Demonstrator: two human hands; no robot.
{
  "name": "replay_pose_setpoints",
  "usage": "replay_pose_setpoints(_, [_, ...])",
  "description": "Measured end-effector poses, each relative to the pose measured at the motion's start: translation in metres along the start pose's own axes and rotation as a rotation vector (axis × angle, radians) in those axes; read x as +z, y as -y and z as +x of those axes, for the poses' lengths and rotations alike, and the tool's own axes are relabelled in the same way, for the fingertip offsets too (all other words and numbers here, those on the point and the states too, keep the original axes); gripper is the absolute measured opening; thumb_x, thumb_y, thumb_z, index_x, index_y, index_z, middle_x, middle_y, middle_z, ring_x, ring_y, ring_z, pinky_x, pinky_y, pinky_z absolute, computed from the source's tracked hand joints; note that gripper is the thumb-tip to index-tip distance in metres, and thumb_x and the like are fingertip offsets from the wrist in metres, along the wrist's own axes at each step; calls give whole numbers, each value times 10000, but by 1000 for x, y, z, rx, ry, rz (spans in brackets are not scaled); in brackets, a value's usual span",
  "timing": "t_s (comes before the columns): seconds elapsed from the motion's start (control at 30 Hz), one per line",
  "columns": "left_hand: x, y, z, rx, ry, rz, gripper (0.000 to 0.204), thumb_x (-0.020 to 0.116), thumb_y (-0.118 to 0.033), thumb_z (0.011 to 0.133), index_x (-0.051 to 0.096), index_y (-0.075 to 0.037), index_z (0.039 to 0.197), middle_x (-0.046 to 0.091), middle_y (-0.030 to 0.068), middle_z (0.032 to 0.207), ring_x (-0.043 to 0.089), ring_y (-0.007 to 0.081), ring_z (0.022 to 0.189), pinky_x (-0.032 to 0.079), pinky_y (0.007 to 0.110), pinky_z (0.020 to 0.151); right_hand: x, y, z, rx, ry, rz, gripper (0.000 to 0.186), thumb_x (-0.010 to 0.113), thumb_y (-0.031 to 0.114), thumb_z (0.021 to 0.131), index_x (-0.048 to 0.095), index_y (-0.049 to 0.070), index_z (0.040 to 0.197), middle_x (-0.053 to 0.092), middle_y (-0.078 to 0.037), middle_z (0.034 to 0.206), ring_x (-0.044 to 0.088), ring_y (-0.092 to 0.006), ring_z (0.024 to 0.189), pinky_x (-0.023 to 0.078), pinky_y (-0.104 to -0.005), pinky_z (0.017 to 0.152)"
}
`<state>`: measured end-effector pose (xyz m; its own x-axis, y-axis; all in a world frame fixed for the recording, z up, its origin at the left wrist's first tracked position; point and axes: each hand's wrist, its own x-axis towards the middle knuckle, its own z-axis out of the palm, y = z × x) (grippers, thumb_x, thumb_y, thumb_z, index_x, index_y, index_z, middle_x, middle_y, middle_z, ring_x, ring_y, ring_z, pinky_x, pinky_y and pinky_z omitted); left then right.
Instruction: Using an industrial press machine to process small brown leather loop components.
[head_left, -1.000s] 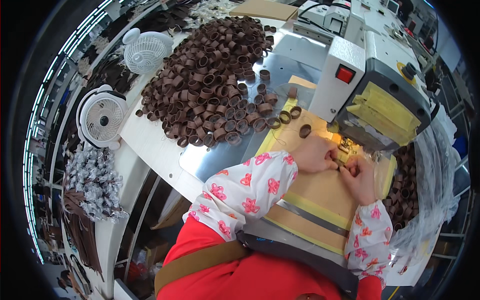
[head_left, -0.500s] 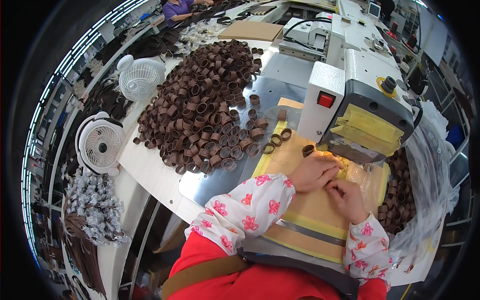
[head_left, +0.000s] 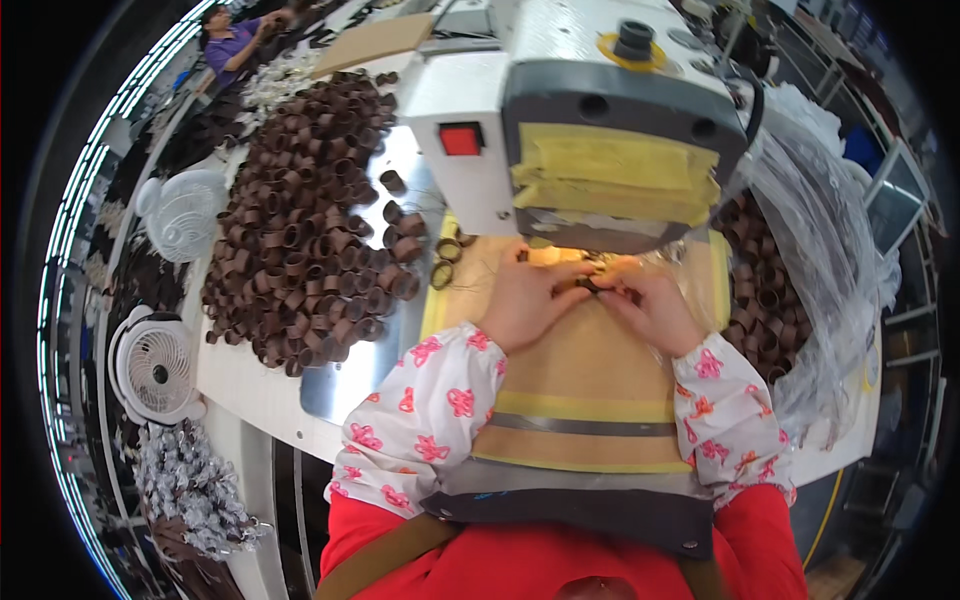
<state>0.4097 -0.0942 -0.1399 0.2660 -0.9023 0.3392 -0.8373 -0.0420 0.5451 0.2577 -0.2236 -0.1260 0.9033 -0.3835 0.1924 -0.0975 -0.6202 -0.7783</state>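
Observation:
Under the head of a white sewing machine [head_left: 455, 185], my left hand [head_left: 530, 300] and my right hand [head_left: 650, 305] meet with fingertips together. Between them they pinch a small dark brown loop [head_left: 590, 286], mostly covered by the fingers. A lamp lights this spot, and the needle area behind the fingers is hard to make out. Beneath the hands lies a tan work plate [head_left: 580, 370] edged with yellow tape. Left of my left hand, a few loose brown rings [head_left: 443, 273] rest on the plate.
A large heap of brown rings [head_left: 300, 220] covers the table on the left. More brown rings [head_left: 765, 290] lie to the right beside clear plastic sheeting [head_left: 830, 230]. Two white fans [head_left: 155, 368] stand at the far left edge. A person in purple [head_left: 235, 45] works at the back left.
The view has turned and shifted, with the machine now nearer the middle. My fingers have come together on the small loop, which did not show between them before.

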Motion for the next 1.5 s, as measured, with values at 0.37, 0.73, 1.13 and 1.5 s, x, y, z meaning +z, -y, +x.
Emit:
replay_pose_setpoints(0.37, [14, -4, 14, -175, -80, -5, 224, 710, -219, 711, 635, -27, 799, 468, 19, 457, 398, 115, 391, 306, 281, 434, 8, -6, 9, 3, -252, 31, 85, 615, 9, 702, 544, -13, 745, 541, -126, 744, 548, -249, 646, 428, -328, 569])
replay_pose_setpoints(0.73, [13, 2, 20, -245, -101, -4, 375, 714, -244, 679, 474, -28, 489, 436, 98, 438, 419, 270, 400, 306, 368, 423, 12, -9, 16, -64, -259, -99, 76, 589, 19, 738, 522, -15, 737, 523, -157, 743, 519, -347, 697, 416, -403, 591])
replay_pose_setpoints(1.13, [19, 9, 21, -170, -147, 24, 429, 694, -282, 737, 433, -33, 505, 370, 36, 416, 327, 111, 387, 283, 297, 392, 12, -6, 17, -89, -279, -165, 86, 574, 11, 729, 501, -28, 708, 524, -170, 726, 521, -358, 680, 420, -411, 582])
replay_pose_setpoints(1.5, [18, 9, 21, -260, -90, -74, 354, 694, -239, 740, 485, -7, 574, 378, 16, 435, 332, 87, 401, 315, 255, 421, 15, -9, 22, -97, -268, -287, 116, 623, 84, 724, 636, -29, 703, 546, -179, 559, 526, -324, 536, 414, -379, 544])
